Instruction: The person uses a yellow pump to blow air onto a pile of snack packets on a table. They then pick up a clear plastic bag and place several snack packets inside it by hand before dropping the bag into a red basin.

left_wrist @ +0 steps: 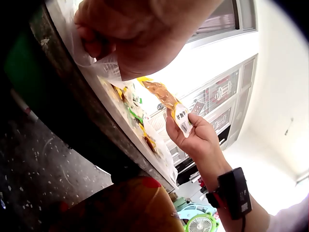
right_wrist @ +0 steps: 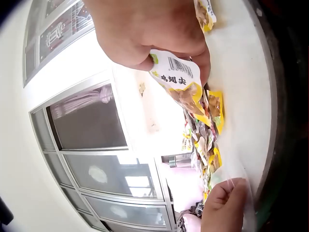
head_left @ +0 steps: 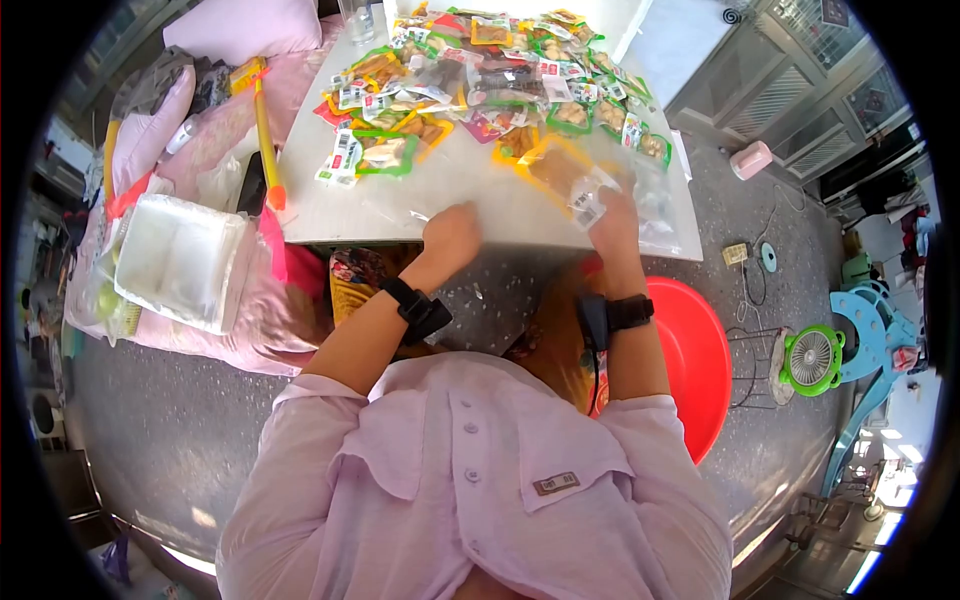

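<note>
Near the table's front edge, my left hand [head_left: 453, 238] pinches a clear plastic bag [left_wrist: 110, 66] between curled fingers and thumb. The bag is barely visible from the head camera. My right hand [head_left: 615, 220] grips the white label end of a yellow-edged snack packet [head_left: 560, 178] and holds it up. Brown food shows through the packet window, and a barcode is printed on its white end in the right wrist view. Beyond both hands, a heap of snack packets [head_left: 390, 152] with green, yellow and red edges spreads over the white table [head_left: 330, 215].
Clear plastic bags [head_left: 655, 205] lie at the table's right side. A red basin [head_left: 690, 360] stands on the floor beside my right arm. Left of the table are a bed with pink covers [head_left: 265, 335] and a white foam box [head_left: 180, 260]. A green fan [head_left: 812, 360] stands far right.
</note>
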`<state>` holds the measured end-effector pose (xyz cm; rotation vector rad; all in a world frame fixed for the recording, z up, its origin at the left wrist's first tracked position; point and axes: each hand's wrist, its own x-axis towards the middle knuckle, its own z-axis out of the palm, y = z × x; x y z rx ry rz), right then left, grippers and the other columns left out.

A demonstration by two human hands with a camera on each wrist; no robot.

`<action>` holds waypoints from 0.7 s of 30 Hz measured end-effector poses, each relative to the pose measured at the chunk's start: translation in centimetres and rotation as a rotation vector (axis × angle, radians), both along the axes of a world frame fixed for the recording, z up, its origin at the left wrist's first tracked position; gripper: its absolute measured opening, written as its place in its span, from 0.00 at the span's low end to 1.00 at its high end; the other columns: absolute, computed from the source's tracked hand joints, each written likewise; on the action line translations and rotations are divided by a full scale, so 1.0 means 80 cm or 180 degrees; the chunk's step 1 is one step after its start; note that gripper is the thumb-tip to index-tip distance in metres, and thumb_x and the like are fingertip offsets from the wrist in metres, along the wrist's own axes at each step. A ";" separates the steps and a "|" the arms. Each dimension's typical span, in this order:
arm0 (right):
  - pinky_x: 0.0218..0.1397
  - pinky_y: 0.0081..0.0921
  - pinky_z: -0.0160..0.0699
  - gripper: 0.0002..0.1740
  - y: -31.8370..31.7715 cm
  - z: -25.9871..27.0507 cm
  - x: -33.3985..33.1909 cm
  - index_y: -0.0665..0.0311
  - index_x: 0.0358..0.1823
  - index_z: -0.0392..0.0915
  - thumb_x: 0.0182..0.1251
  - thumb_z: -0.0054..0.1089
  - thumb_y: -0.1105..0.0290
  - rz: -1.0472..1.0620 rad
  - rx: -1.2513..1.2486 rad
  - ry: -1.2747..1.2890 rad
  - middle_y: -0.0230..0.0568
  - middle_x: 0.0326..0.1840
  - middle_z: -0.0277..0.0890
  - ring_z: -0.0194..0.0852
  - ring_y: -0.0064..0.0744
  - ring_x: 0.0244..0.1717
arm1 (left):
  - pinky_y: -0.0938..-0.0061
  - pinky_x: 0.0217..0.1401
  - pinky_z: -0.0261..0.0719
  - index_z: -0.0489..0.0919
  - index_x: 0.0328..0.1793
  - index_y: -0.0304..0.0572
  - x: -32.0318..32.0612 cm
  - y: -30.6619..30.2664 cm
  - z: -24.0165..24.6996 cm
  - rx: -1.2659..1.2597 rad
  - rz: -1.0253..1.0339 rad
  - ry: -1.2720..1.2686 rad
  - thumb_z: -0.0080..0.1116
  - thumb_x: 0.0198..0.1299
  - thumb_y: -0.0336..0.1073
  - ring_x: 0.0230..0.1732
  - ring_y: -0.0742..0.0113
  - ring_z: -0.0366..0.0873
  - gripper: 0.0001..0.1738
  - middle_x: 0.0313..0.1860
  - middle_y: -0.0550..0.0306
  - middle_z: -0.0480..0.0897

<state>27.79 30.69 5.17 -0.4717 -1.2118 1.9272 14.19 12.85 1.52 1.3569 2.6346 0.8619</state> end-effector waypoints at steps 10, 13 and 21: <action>0.43 0.36 0.74 0.13 -0.015 -0.015 0.029 0.69 0.45 0.62 0.55 0.42 0.78 0.0668 -0.1011 -0.0020 0.46 0.40 0.69 0.72 0.39 0.39 | 0.59 0.34 0.69 0.70 0.32 0.37 0.002 0.010 0.009 -0.0011 0.0084 -0.0231 0.44 0.49 0.35 0.33 0.48 0.73 0.09 0.28 0.43 0.75; 0.41 0.34 0.74 0.13 -0.012 -0.022 0.028 0.68 0.44 0.64 0.55 0.43 0.78 0.0818 -0.0877 -0.0291 0.45 0.38 0.70 0.72 0.38 0.38 | 0.59 0.33 0.69 0.70 0.32 0.36 0.000 0.010 0.008 0.0092 0.0020 -0.0490 0.43 0.49 0.33 0.31 0.48 0.73 0.09 0.26 0.43 0.75; 0.39 0.30 0.74 0.11 -0.023 -0.028 0.022 0.68 0.43 0.65 0.57 0.44 0.77 0.0912 -0.0629 -0.0810 0.43 0.38 0.71 0.72 0.34 0.36 | 0.63 0.37 0.69 0.71 0.39 0.36 0.008 0.003 0.020 0.0168 -0.0002 -0.0747 0.43 0.49 0.32 0.37 0.51 0.73 0.12 0.30 0.44 0.75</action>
